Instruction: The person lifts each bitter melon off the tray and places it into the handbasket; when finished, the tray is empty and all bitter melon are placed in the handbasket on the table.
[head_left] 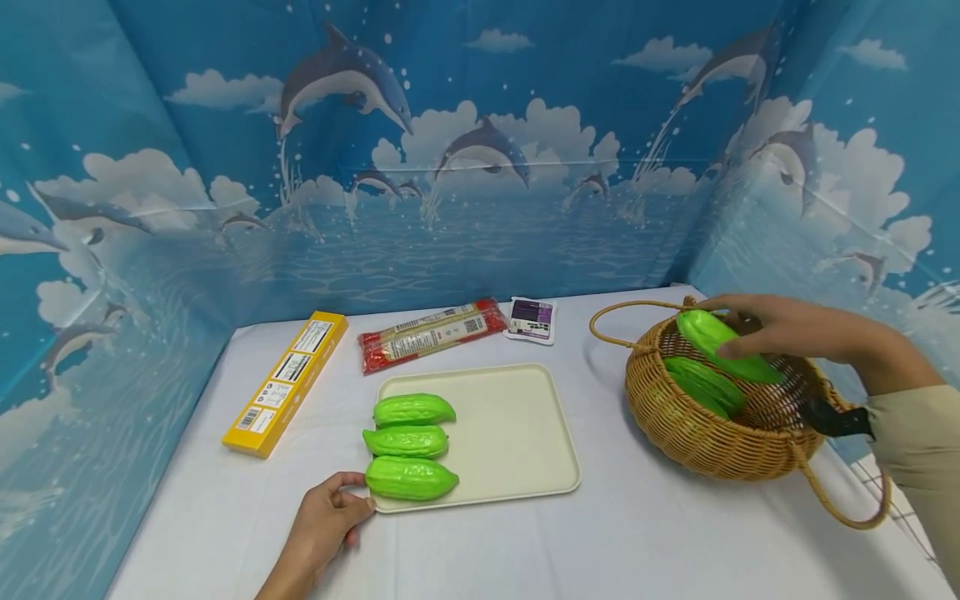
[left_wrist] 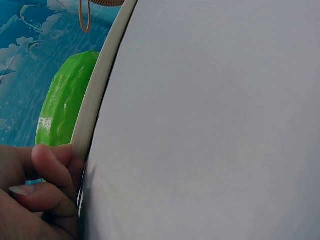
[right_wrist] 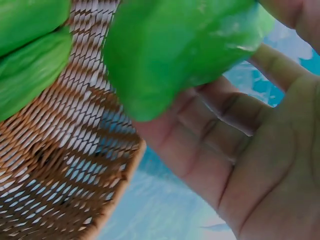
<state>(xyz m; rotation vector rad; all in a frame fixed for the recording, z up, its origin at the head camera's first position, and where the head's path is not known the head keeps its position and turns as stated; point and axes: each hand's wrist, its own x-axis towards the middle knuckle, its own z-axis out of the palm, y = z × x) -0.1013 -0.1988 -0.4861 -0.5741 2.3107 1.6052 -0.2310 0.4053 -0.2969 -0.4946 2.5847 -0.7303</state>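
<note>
My right hand point(head_left: 780, 333) holds a bright green bitter melon point(head_left: 723, 346) between thumb and fingers over the mouth of a wicker basket point(head_left: 675, 425). Inside the basket, more bitter melons point(right_wrist: 30, 65) lie side by side, partly hidden in the head view by the held one. With thumb and fingers, my left hand point(head_left: 326, 517) pinches the near left corner of a cream tray point(head_left: 510, 433). Three bitter melons lie along the tray's left side: a far one point(head_left: 414, 409), a middle one point(head_left: 408, 442) and a near one point(head_left: 411, 478), closest to my left hand.
A yellow box point(head_left: 285, 383) lies left of the tray. Behind the tray are red-ended clear packets point(head_left: 431, 333) and a small purple-and-white packet point(head_left: 532, 320). The basket's looped handles point(head_left: 600, 321) stick out to both sides. A dolphin-printed curtain point(head_left: 450, 225) surrounds the white table point(head_left: 615, 533).
</note>
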